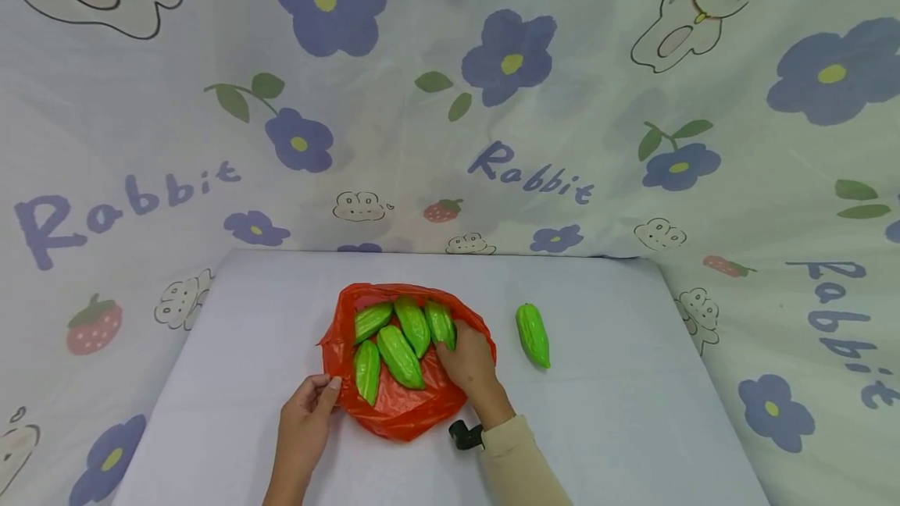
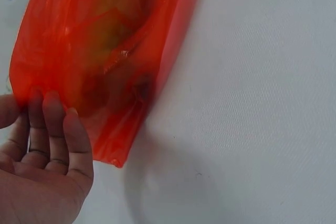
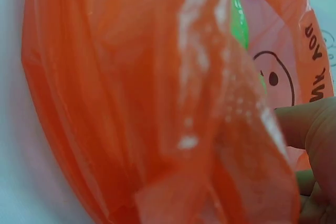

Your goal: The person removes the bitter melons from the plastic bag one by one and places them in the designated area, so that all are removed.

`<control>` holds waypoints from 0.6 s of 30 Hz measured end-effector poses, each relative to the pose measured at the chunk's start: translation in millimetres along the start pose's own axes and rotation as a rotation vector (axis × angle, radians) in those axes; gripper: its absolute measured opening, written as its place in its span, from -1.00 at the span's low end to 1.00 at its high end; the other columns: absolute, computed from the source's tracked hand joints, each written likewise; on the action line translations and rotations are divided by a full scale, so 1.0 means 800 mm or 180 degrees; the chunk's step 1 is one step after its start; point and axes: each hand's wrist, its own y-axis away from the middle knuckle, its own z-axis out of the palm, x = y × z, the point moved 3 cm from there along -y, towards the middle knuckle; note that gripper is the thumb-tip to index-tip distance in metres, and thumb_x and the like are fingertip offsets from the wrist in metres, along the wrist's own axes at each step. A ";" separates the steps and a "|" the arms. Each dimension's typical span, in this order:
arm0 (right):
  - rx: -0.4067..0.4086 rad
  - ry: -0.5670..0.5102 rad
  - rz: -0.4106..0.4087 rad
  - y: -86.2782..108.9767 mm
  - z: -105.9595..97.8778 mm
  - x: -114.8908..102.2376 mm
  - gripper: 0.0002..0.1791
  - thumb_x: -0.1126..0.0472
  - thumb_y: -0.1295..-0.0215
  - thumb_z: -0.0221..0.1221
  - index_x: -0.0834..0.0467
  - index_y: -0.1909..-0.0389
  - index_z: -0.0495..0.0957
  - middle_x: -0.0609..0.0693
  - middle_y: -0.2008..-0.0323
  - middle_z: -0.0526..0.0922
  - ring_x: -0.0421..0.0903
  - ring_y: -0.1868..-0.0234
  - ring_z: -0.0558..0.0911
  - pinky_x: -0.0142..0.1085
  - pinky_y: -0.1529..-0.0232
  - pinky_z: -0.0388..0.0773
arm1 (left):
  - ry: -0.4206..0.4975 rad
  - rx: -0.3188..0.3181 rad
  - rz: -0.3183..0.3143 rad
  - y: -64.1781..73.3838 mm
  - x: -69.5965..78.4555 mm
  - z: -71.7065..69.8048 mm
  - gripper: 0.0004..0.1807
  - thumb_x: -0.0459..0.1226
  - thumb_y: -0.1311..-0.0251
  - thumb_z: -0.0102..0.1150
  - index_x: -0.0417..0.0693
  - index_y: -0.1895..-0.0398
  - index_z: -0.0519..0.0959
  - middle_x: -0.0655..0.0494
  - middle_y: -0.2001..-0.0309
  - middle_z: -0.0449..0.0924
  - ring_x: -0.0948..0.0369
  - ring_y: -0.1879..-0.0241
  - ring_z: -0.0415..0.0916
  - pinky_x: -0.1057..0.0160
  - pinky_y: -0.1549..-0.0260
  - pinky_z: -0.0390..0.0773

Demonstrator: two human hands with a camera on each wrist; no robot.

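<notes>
A red plastic bag (image 1: 404,420) lies with its mouth spread wide, several green ridged gourds (image 1: 399,358) inside it. My left hand (image 1: 307,410) pinches the bag's left rim between thumb and fingers; in the left wrist view the fingertips show through the thin red plastic. Reaching into the bag from the right, my right hand (image 1: 467,361) grips the lower end of the rightmost gourd (image 1: 439,322). In the right wrist view, the bag's wall hides most of that gourd, and the thumb and curled fingers show at the right edge.
Another green gourd (image 1: 533,336) lies on the white table (image 1: 619,412), to the right of the bag. A small black device (image 1: 464,436) is at the right wrist, near the bag's front edge. A printed rabbit-and-flower cloth (image 1: 401,100) hangs behind and at the sides.
</notes>
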 end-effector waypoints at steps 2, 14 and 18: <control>-0.0039 -0.0052 0.0028 0.001 -0.001 0.000 -0.62 0.19 -0.35 0.34 0.31 -0.07 0.58 0.11 0.18 0.72 -0.01 0.24 0.68 -0.05 0.17 0.75 | -0.0010 0.0003 -0.0010 0.000 0.001 0.000 -0.56 -0.02 -0.58 0.09 -0.26 -0.12 0.55 -0.10 0.04 0.66 0.28 0.18 0.60 0.37 0.15 0.69; -0.0117 -0.0150 -0.0010 0.006 -0.005 0.000 -0.59 0.16 -0.38 0.33 0.28 -0.14 0.58 0.07 0.12 0.72 -0.04 0.19 0.65 -0.07 0.10 0.73 | 0.0018 0.0010 -0.0004 0.000 -0.001 0.000 -0.59 -0.03 -0.58 0.09 -0.23 -0.11 0.56 -0.07 0.05 0.65 0.27 0.17 0.60 0.37 0.15 0.68; -0.0105 -0.0199 -0.0027 0.009 -0.007 -0.001 -0.58 0.15 -0.38 0.33 0.26 -0.17 0.59 0.05 0.08 0.72 -0.06 0.15 0.66 -0.08 0.06 0.73 | -0.0002 0.0020 0.0014 0.000 -0.001 0.000 -0.58 -0.03 -0.58 0.09 -0.24 -0.11 0.56 -0.07 0.05 0.65 0.28 0.18 0.60 0.39 0.17 0.68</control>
